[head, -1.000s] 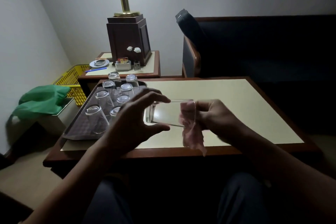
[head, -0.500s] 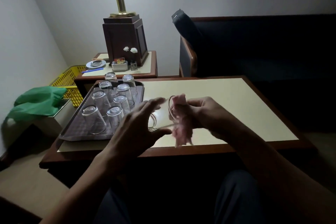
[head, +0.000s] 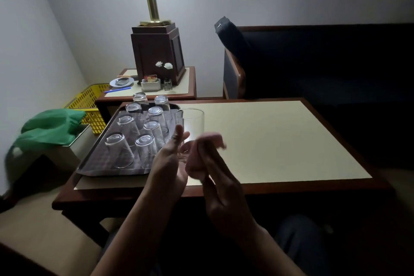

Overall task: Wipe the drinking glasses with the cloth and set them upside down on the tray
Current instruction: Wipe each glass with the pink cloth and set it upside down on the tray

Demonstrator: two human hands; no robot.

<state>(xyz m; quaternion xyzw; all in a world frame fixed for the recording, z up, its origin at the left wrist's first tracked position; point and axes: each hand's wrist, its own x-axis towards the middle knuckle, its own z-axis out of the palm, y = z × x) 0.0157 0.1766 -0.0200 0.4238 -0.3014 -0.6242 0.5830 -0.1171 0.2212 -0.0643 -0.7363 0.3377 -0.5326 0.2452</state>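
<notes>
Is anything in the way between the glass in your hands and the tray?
Nothing stands between the drinking glass and the tray, which lies just left of it. Eight upside-down glasses already fill most of the tray, though; bare spots show along its left and near edges.

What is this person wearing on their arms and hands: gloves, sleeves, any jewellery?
No gloves: the left hand and right hand are bare. No ring, watch or wristband shows, though the light is dim. Both forearms are uncovered down to the picture's lower edge, so no sleeves appear. Dark trousers cover the lap below.
</notes>
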